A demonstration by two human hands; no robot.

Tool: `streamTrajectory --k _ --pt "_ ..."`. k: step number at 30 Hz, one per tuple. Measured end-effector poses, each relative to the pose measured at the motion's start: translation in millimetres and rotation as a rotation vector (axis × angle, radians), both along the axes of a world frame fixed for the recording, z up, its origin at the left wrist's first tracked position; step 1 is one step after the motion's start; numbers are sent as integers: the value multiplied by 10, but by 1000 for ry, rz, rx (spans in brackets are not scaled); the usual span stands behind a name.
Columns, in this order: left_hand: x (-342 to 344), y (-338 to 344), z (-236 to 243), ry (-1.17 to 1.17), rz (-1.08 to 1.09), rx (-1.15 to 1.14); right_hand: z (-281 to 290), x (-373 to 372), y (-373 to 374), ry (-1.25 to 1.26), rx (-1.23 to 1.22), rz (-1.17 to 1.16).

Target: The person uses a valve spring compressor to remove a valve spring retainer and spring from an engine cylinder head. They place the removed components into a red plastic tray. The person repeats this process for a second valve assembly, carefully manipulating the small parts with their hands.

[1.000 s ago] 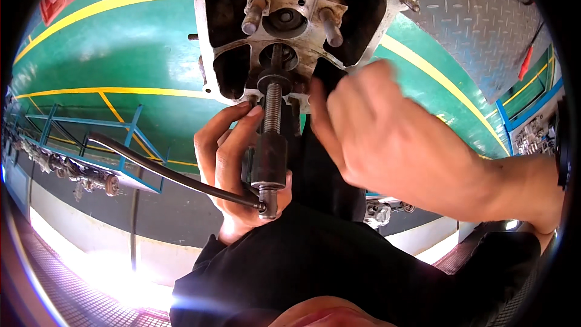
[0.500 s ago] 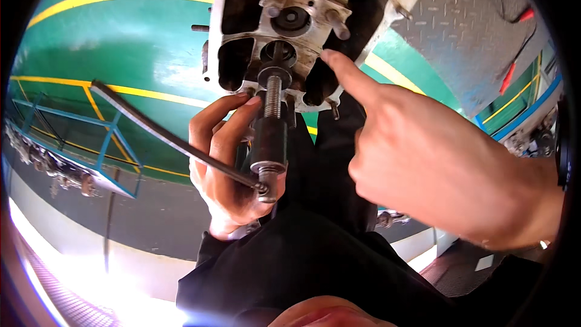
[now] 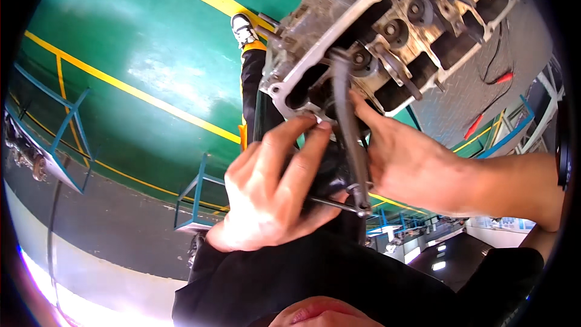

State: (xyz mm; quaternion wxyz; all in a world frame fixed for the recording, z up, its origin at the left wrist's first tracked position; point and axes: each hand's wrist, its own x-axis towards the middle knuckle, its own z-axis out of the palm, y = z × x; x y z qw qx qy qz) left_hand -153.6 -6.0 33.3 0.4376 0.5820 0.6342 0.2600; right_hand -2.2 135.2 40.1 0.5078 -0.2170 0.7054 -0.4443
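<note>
A grey metal cylinder head with valve springs and dark cavities fills the upper right. A screw-type compressor tool stands against it: a grey threaded shaft, a dark body and a thin cross bar at its near end. My left hand is wrapped round the tool's dark body, fingers reaching up to the head's lower edge. My right hand comes in from the right, its fingers stretched out and its index finger touching the shaft just under the head.
A person's leg in black trousers with a white shoe stands on the green floor with yellow lines. Blue metal frames lie to the left. Red-handled leads rest on grey chequer plate at the right.
The view has swung, so the cylinder head now sits upper right. My left hand has closed further round the tool body. My right hand has dropped from pointing at the head to touching the shaft.
</note>
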Motion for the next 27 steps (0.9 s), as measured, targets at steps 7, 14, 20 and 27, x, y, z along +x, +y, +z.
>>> streamTrajectory --k 7,14,20,27 --pt "185 -141 -68 291 -38 161 16 182 -269 -1497 -950 -1860" --pt "265 -211 -104 340 37 167 -61 137 -315 -1627 -1013 -1959" --pt "217 -166 -96 310 -20 186 -137 -26 -133 -743 -205 -883" --pt "185 -168 -114 293 -12 185 -128 22 -44 296 370 101"
